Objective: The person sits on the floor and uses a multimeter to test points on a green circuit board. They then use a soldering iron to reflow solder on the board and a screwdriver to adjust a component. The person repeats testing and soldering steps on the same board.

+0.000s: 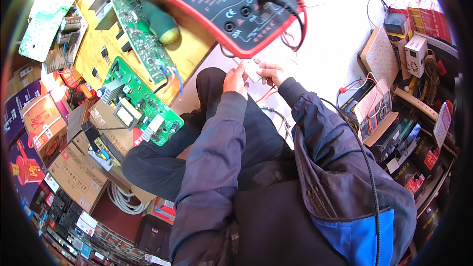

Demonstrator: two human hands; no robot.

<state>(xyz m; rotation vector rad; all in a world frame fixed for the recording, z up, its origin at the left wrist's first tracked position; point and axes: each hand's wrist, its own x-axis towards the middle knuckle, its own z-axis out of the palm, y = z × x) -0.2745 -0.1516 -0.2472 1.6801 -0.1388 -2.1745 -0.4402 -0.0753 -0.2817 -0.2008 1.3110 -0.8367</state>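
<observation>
Small white flat-sided piece (253,72) is staying off the right edge of the yellow wooden table (196,55), the left hand (235,81) and right hand (274,73) pinching it with narrowed fingers. Green component-studded circuit board (134,94) is lying at the table's near edge; farther, a red-rimmed black multimeter (231,4) is reaching past its right edge.

The yellow wooden table (198,44) at far left carries a green circuit board (135,32), a green-handled tool (156,18) and transistors (105,54).
</observation>
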